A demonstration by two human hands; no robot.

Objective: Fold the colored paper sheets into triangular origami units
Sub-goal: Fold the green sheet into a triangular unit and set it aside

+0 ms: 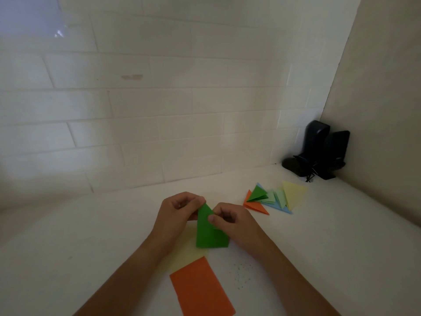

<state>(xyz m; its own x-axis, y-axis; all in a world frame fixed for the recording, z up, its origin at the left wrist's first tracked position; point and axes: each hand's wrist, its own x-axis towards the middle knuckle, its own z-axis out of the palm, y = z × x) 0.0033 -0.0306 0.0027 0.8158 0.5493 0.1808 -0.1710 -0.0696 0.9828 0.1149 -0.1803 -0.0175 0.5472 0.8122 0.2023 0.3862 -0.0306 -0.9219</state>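
A dark green paper sheet [210, 231], already folded into a tall shape that narrows to a point at the top, is held just above a white worktop [91, 247] at the centre of the view. The left hand [180, 209] pinches its upper tip with curled fingers, while the right hand [230, 221] pinches the upper right edge, thumb on the front face (the lower edge hangs free and looks square-cut).

This appears to be mid-fold: the top has been brought to a point, and the bottom is not yet turned up into a compact triangle. The next move probably calls for lining up the edges and pressing a sharp crease, likely against the worktop, without letting the layers slip.

Directly beneath the hands lies a pale yellow paper sheet [184, 252], partly covered by a flat orange rectangular paper sheet [200, 290] nearer the person. These look like sheets still waiting.

Well to the right sits a cluster of finished folded triangles [273, 197] in orange, green, light green, blue and yellow, overlapping one another.

Further back, in the corner where a white tiled wall [136, 110] meets a plain side wall, stand two small black speakers [323, 149] with a tangle of cable.
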